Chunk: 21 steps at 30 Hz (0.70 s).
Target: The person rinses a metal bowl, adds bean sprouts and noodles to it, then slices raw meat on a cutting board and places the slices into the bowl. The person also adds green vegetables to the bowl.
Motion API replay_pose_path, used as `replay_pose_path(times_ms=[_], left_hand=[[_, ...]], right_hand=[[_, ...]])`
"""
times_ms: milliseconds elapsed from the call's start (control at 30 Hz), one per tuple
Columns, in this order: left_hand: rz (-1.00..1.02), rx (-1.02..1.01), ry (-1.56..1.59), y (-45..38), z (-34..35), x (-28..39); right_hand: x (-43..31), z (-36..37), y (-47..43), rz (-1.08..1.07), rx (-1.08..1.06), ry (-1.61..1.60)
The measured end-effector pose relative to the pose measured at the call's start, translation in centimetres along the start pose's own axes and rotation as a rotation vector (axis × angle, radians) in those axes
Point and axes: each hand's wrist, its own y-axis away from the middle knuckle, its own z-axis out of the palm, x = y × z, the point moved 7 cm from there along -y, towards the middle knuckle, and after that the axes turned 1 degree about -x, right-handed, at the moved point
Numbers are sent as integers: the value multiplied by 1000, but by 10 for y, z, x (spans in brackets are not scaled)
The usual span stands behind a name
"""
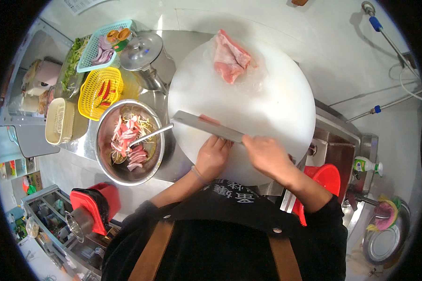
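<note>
My right hand (267, 154) grips the handle of a wide-bladed cleaver (207, 126), whose blade reaches left across a round white cutting board (281, 105). Close behind the blade, my left hand (212, 158) rests on the board with its fingers curled. What lies under those fingers is hidden. A thin slice of raw meat (210, 119) shows just beyond the blade. Farther back on the board sits a larger piece of raw meat (231, 58). To the left, a steel bowl (103, 167) holds sliced meat (138, 156), bean sprouts (145, 125) and a long-handled spoon (154, 134).
Left of the board stand a lidded steel pot (142, 51), a blue basket (86, 58) of sliced onion, a yellow basket (86, 100) with red chillies and a beige container (58, 123). A steel sink (341, 154) and a red bucket (328, 179) are at right.
</note>
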Motion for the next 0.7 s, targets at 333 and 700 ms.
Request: replay_pose_path(times_ms=[333, 700], left_hand=[[-21, 8, 22, 1, -4, -1], [7, 28, -33, 2, -7, 0]], right_hand=[[11, -20, 48, 99, -201, 146], [31, -31, 7, 186, 145, -3]])
